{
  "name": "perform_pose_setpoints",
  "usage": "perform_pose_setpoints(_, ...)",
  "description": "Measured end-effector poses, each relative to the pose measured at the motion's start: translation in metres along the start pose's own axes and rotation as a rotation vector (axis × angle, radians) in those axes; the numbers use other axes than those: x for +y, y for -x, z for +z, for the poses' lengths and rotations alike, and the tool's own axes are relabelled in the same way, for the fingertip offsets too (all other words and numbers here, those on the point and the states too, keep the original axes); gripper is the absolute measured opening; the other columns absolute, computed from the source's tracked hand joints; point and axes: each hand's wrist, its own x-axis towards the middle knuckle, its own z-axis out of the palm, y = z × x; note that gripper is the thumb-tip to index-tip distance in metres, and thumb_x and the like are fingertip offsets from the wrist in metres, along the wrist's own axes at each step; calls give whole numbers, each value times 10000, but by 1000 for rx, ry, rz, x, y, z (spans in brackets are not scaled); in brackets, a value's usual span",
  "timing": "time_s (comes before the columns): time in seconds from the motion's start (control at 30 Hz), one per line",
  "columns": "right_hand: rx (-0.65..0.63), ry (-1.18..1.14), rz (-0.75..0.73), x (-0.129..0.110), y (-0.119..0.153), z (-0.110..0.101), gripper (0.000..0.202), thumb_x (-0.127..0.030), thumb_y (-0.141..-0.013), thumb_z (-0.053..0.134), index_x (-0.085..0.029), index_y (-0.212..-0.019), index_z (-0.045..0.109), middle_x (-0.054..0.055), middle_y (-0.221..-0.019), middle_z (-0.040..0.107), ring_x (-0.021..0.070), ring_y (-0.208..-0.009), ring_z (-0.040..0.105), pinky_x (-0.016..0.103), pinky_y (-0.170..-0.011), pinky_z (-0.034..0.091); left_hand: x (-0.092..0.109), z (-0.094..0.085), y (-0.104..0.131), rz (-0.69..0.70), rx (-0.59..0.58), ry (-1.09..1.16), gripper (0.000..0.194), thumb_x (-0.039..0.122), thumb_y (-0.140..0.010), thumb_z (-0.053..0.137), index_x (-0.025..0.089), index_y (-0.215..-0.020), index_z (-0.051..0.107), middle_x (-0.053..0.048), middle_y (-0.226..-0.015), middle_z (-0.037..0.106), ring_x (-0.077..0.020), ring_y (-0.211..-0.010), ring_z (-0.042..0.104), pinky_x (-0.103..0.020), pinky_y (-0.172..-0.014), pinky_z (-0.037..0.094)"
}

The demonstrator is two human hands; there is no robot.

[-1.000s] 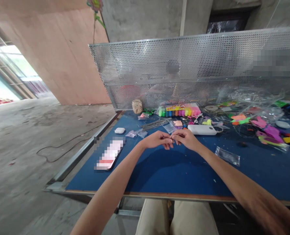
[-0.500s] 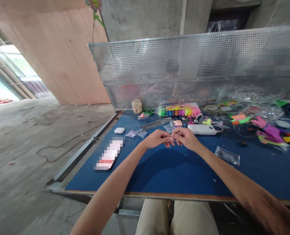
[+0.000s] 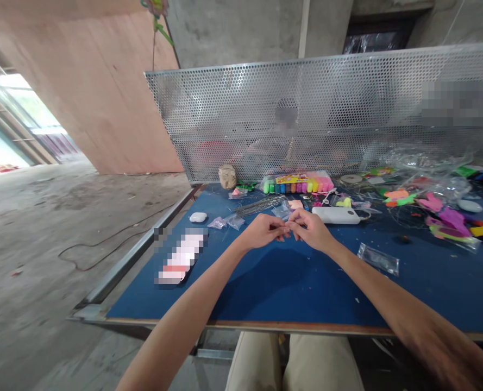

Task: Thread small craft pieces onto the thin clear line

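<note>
Over the blue counter (image 3: pixel 290 288) we've got L hand (image 3: pixel 264 230) & R hand (image 3: pixel 312 229) fingertips pinched together on sth too small to ID, near white power bank (image 3: pixel 336 215).

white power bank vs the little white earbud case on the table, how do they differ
The white power bank is a long bar lying just beyond the right hand; the white earbud case is a much smaller rounded pebble, off to the left of the left hand. A cord seems to trail from the power bank; none from the case. Both are white and rest on the blue table.
</note>
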Motion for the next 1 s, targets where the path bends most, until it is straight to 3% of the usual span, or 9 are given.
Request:
perform_pose_setpoints(0.27,109,162,-51,-2,1,2,252,-470,-922,541,-229,-853,554,-14,-537,619,182,-497,605,289,-534,455,0,12,-5,0,148,-204,318,389,-940,535,153,-819,710,-41,-771,732,-135,-651,683,-208,-629,504)
perform_pose_setpoints(0.47,94,62,19,3,-5,-2,306,-519,-898,569,-214,-883,588,-23,-501,590,156,-442,552,273,-490,444,4,0,0,41,155,-289,280,429,-879,622,195,-983,737,-27,-811,741,-133,-625,643,-226,-651,486)
perform_pose_setpoints(0.53,87,13,51,7,-7,-8,331,-536,-891,572,-205,-890,589,-21,-503,590,141,-418,524,263,-462,432,6,-9,3,77,270,-371,321,438,-845,663,200,-1053,719,-39,-899,744,-138,-668,638,-239,-702,478)
perform_pose_setpoints(0.63,-33,-30,85,12,-9,-19,360,-551,-871,588,-192,-873,597,-32,-491,574,123,-404,495,244,-435,408,4,-20,5,16,466,-470,314,438,-922,541,174,-884,707,-42,-773,697,-138,-667,597,-247,-704,454)
perform_pose_setpoints(0.73,-199,-53,97,14,-7,-24,340,-528,-849,627,-188,-863,622,-47,-479,546,110,-411,473,236,-444,393,-1,-23,4,-7,602,-355,313,437,-881,609,173,-1046,646,-62,-948,696,-152,-808,622,-251,-766,475)
perform_pose_setpoints(0.83,-265,-4,80,11,-5,-24,320,-511,-816,677,-192,-838,673,-56,-470,493,100,-419,419,236,-431,325,-5,-18,2,56,414,-46,520,409,-824,700,178,-1262,544,-106,-1159,671,-175,-964,652,-277,-858,509)
perform_pose_setpoints(0.9,-239,40,62,9,-5,-23,321,-515,-791,704,-195,-805,694,-57,-479,457,95,-435,384,238,-432,281,-5,-14,2,40,240,85,482,416,-842,685,166,-1240,577,-103,-1064,708,-178,-906,683,-299,-845,536)
perform_pose_setpoints(0.93,-210,52,54,8,-5,-22,325,-519,-782,714,-194,-787,696,-53,-495,454,95,-450,378,240,-438,273,-4,-12,1,14,197,119,431,433,-858,663,154,-1184,617,-98,-991,721,-177,-848,694,-301,-807,552)
perform_pose_setpoints(1.0,-111,28,38,8,-7,-21,344,-535,-800,694,-192,-780,690,-40,-544,479,102,-487,394,243,-461,288,-4,-8,0,-43,224,181,393,472,-879,625,139,-1085,664,-99,-935,727,-181,-777,704,-293,-709,577)
